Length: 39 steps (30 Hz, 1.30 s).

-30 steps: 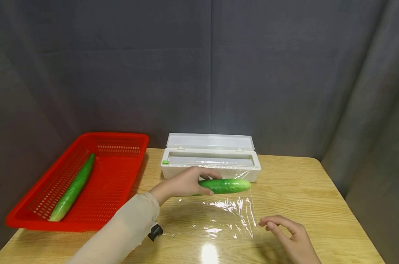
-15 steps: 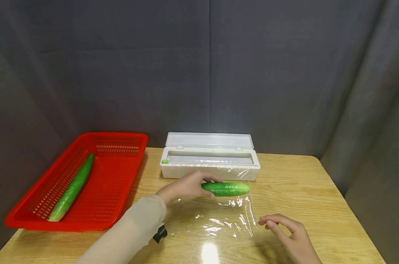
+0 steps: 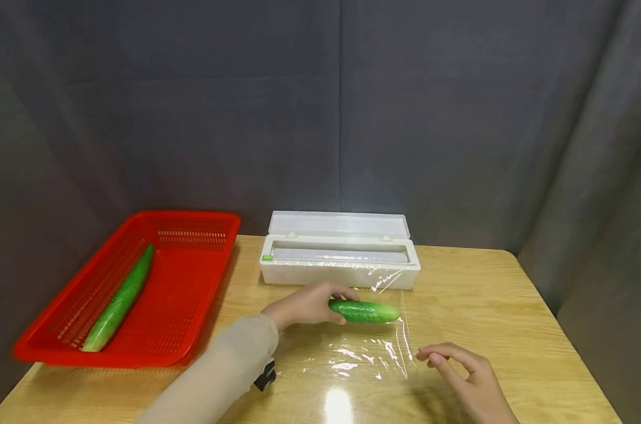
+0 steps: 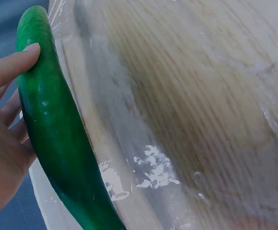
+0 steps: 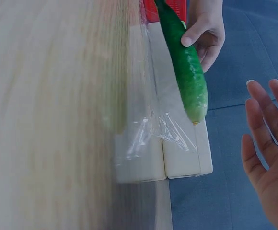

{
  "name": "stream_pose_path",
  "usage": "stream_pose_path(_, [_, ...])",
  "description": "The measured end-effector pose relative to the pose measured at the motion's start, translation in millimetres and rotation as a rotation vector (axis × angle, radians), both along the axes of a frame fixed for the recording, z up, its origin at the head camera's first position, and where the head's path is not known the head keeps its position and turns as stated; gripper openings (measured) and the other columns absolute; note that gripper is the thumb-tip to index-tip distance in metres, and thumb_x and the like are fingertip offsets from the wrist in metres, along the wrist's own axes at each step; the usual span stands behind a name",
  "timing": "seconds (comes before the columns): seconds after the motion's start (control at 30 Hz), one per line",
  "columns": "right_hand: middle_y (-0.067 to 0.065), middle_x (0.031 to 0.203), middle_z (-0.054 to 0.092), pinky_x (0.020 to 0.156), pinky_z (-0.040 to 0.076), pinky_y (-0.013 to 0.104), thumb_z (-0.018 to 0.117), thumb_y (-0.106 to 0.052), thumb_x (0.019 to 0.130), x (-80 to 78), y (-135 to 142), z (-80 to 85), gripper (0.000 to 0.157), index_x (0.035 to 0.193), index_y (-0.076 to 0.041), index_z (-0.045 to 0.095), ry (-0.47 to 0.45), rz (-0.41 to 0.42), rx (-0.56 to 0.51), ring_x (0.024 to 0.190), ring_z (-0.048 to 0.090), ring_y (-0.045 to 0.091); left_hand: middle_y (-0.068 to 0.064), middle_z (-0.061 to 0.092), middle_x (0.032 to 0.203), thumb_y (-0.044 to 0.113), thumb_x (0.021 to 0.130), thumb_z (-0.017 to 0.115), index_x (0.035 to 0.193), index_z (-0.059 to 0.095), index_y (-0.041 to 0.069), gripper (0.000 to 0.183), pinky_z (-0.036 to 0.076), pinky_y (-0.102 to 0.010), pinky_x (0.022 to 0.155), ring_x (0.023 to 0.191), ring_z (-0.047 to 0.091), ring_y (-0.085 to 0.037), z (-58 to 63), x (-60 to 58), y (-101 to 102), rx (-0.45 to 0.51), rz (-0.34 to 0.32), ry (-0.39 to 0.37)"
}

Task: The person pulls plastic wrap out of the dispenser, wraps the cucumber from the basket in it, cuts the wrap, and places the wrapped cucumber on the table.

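My left hand [image 3: 306,304] grips a green cucumber [image 3: 370,312] near its darker end, thumb on the near side. The cucumber lies crosswise above a sheet of clear cling film [image 3: 346,357], pale end to the right. In the left wrist view the cucumber [image 4: 62,129] slants beside the shiny film. The film runs forward from a white cling film dispenser [image 3: 341,274] with its lid up. My right hand [image 3: 471,377] is beside the film's right near corner, fingers loosely bent; in the right wrist view this hand [image 5: 273,148] holds nothing visible.
A red plastic basket [image 3: 222,282] stands on the left of the wooden table [image 3: 490,306], with a second cucumber [image 3: 120,300] inside. A green slider [image 3: 267,258] sits at the dispenser's left end. Grey curtains [image 3: 341,118] hang behind and beside the table.
My left hand has brought the cucumber down and nearer, away from the dispenser and over the film. The right hand stays nearly in place.
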State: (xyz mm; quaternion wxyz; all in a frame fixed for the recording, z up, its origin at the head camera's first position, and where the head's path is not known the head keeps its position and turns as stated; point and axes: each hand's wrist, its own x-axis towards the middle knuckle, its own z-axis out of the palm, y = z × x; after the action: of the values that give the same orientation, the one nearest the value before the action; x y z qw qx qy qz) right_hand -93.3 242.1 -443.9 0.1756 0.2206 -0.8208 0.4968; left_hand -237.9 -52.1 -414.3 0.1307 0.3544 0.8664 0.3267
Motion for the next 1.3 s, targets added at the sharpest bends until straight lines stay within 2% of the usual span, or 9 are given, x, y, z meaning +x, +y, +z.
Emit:
stream_pose_path(0.17, [-0.001,0.096,0.074,0.077,0.050,0.017,0.060,0.013,0.091,-1.4,1.0,-1.9,0.029,0.104,-0.009,0.073,0.019,-0.004,0.005,0.081,0.066,0.012,0.003,0.067,0.121,0.006,0.078,0.083,0.124,0.069,0.016,0.049,0.047,-0.026,0.094,0.105,0.061,-0.008,-2.7,-1.4,4.4,-0.026,-0.028,0.059])
stream_pose_path(0.33, [0.000,0.096,0.074,0.076,0.050,0.017,0.060,0.015,0.090,-2.1,1.4,-4.2,0.033,0.105,-0.011,0.073,0.033,0.016,-0.003,0.081,0.065,0.012,0.005,0.067,0.121,0.009,0.078,0.084,0.124,0.069,0.018,0.050,0.047,-0.025,0.092,0.105,0.060,-0.008,-4.8,-0.2,7.8,-0.081,-0.014,0.085])
stream_pose_path(0.67, [0.001,0.097,0.074,0.076,0.051,0.018,0.059,0.015,0.090,-1.6,1.3,-3.2,0.033,0.106,-0.010,0.073,0.038,0.032,-0.017,0.082,0.066,0.012,0.007,0.065,0.124,0.012,0.079,0.084,0.124,0.069,0.020,0.048,0.047,-0.028,0.095,0.107,0.060,-0.008,-12.8,0.7,11.7,-0.122,0.009,0.092])
stream_pose_path(0.87, [0.002,0.097,0.074,0.076,0.052,0.019,0.059,0.015,0.090,-1.8,1.8,-3.2,0.033,0.106,-0.010,0.073,0.032,0.042,-0.023,0.082,0.067,0.012,0.006,0.066,0.124,0.013,0.080,0.083,0.125,0.069,0.019,0.047,0.045,-0.028,0.097,0.112,0.060,-0.010,-16.7,1.5,13.1,-0.155,-0.005,0.112])
stream_pose_path(1.03, [0.003,0.097,0.074,0.076,0.052,0.019,0.059,0.015,0.090,-2.1,2.2,-4.5,0.034,0.107,-0.011,0.073,0.024,0.046,-0.025,0.083,0.067,0.012,0.006,0.066,0.127,0.013,0.081,0.082,0.126,0.069,0.019,0.047,0.044,-0.029,0.101,0.118,0.058,-0.011,-18.3,3.3,13.4,-0.168,0.007,0.121])
stream_pose_path(1.3, [0.002,0.097,0.074,0.076,0.051,0.018,0.059,0.016,0.090,-2.1,1.7,-5.4,0.034,0.107,-0.010,0.073,0.028,0.047,-0.029,0.084,0.067,0.011,0.003,0.064,0.130,0.013,0.083,0.079,0.130,0.066,0.019,0.049,0.045,-0.032,0.101,0.121,0.057,-0.014,-16.2,9.5,14.7,-0.241,0.006,0.254])
